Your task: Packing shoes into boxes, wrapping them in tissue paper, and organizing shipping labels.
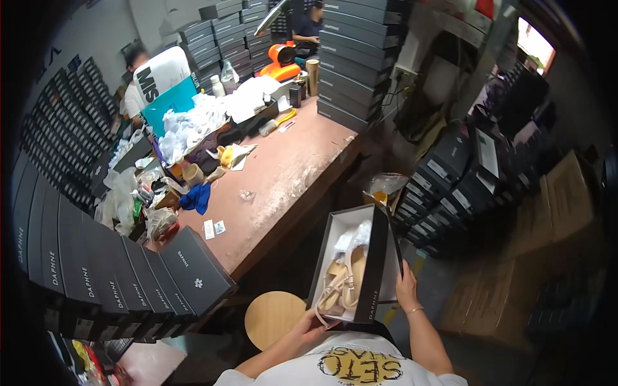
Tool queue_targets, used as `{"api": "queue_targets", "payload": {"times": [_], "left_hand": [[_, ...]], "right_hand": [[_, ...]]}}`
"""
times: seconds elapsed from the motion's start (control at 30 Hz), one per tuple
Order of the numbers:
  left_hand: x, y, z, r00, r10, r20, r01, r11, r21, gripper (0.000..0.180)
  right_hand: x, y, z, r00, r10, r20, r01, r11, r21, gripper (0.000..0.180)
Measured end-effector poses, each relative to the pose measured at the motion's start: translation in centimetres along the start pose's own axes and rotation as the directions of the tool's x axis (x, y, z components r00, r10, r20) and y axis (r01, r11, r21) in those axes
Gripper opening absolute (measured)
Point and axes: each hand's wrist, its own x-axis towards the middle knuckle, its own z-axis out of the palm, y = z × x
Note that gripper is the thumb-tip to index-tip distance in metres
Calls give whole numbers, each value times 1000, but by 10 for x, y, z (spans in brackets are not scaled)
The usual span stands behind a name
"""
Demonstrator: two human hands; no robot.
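An uncovered black shoe box (368,299) with a white inside is held tilted in front of my body. In it lie beige strappy sandals (349,283) with crumpled white tissue paper (354,237) at the far end. My left hand (310,327) is closed at the near left corner of the box, where a sandal strap hangs over the rim; its fingers are partly hidden. On the other side, my right hand (407,289) grips the outer edge of the dark lid (390,257), which sits against the right side of the box.
A worn pinkish table (277,186) bears cloths, tissue paper and an orange tool (281,62). Dark shoe boxes (351,64) are stacked around it. A round wooden stool (275,318) stands by my left arm, cartons (521,270) at the right. Two people sit beyond the table.
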Motion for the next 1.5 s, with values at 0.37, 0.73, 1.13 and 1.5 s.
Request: {"api": "queue_targets", "payload": {"times": [0.37,0.73,1.13,1.5], "left_hand": [[65,68,59,760,614,-214,-634,773,-32,49],[194,246,97,365,782,-505,-904,428,10,60],[195,330,149,-15,1000,-2,-281,-2,960,36],[193,386,166,-343,890,-300,-561,62,826,30]], "right_hand": [[307,16,84,966,-192,171,162,971,174,34],[473,-235,199,719,-657,227,512,722,466,51],[454,-318,308,339,-662,669,855,513,74,53],[587,-330,211,384,-653,653,201,749,632,20]]}}
